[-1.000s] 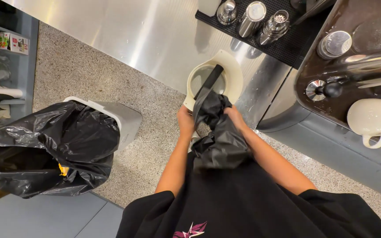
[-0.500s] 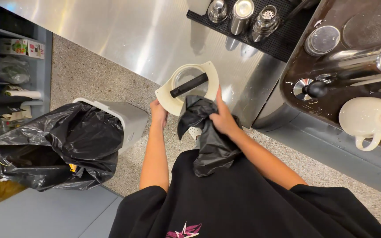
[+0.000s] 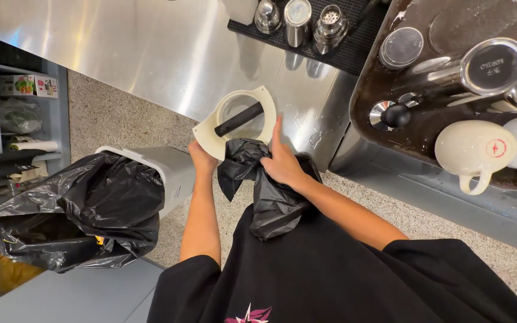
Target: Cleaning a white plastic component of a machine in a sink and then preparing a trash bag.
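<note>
My left hand (image 3: 201,159) grips the lower left edge of a cream knock box (image 3: 209,133) with a black bar (image 3: 239,119) across its round opening. It is held just in front of the steel counter. My right hand (image 3: 280,164) presses against the box's right side and clutches a crumpled black plastic bag (image 3: 273,197), which hangs down against my black shirt. My right index finger points up along the box's rim.
A grey bin (image 3: 166,167) lined with a black bag (image 3: 85,206) stands on the speckled floor at left. The steel counter (image 3: 151,48) carries a black mat with metal shakers (image 3: 297,21). An espresso machine top holds white cups (image 3: 474,149). Shelves stand at far left.
The knock box has turned, its bar swinging from near upright to slanted, and it has moved left. My left hand has shifted to the box's left edge; the right keeps the bag.
</note>
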